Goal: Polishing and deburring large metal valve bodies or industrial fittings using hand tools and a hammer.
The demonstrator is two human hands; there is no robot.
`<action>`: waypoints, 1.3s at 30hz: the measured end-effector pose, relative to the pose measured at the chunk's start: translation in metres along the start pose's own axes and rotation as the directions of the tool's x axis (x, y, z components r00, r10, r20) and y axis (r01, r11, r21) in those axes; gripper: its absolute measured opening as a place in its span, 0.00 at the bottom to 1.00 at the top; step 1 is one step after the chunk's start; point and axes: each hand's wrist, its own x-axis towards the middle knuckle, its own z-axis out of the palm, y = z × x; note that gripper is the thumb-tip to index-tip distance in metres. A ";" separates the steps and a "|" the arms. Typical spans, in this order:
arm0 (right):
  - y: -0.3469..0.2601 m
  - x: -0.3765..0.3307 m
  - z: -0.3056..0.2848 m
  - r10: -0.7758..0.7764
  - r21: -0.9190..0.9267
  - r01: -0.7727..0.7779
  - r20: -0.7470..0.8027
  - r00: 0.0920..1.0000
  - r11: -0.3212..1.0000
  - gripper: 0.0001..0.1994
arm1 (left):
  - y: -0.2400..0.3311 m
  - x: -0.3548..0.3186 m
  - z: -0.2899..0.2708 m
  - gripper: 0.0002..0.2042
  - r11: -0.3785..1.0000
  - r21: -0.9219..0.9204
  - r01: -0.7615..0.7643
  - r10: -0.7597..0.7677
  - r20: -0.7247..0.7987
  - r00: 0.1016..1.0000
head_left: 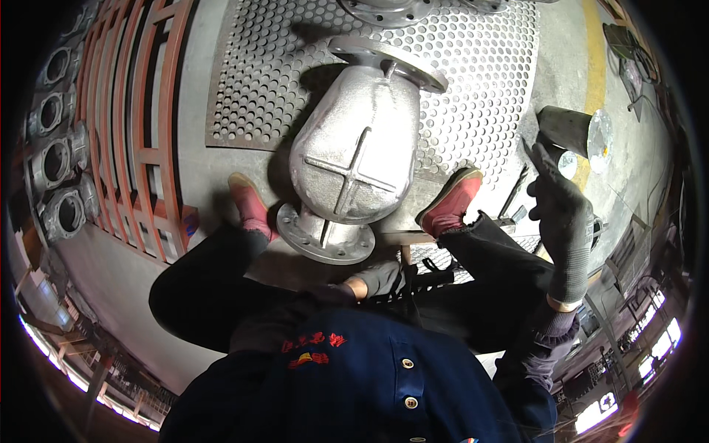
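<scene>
A large silver cast-metal valve body [358,140] lies between my feet, with a cross-shaped rib on its rounded side. One round bolt flange [325,240] is at its near end, and another flange [388,63] at the far end. My right hand [561,203], in a grey glove, is raised to the right of the casting, fingers stretched and apart, touching nothing I can see. Beyond its fingertips lies a grey metal cylinder [565,129]. My left hand [380,279], also gloved, is low by my lap near dark straps [432,277]; its fingers are mostly hidden.
A perforated metal plate [251,81] lies under the casting's far part. More flanged parts [388,11] sit at the top edge. On the left stand an orange-red slatted rack [166,118] and several ring-shaped castings [55,159]. A yellow floor line [594,52] runs along the right.
</scene>
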 end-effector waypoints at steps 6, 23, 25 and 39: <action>-0.002 -0.006 0.019 -0.145 -0.064 0.150 0.070 0.987 0.987 0.10 | -0.026 -0.018 0.013 0.13 0.996 0.051 -0.069 0.053 0.258 0.965; -0.002 -0.051 0.114 -0.415 0.087 0.406 0.239 0.878 0.910 0.10 | 0.103 -0.142 -0.090 0.34 0.923 -0.291 0.251 -0.380 -0.593 0.710; 0.001 -0.034 0.131 -0.354 0.012 0.367 0.290 0.889 0.930 0.11 | 0.093 -0.154 -0.093 0.44 0.718 -0.695 0.046 -0.555 -0.530 0.641; -0.030 0.024 0.142 -0.402 -0.081 0.506 0.504 0.764 0.859 0.13 | 0.029 -0.027 -0.094 0.31 0.332 -0.699 -0.633 -0.804 -0.561 0.198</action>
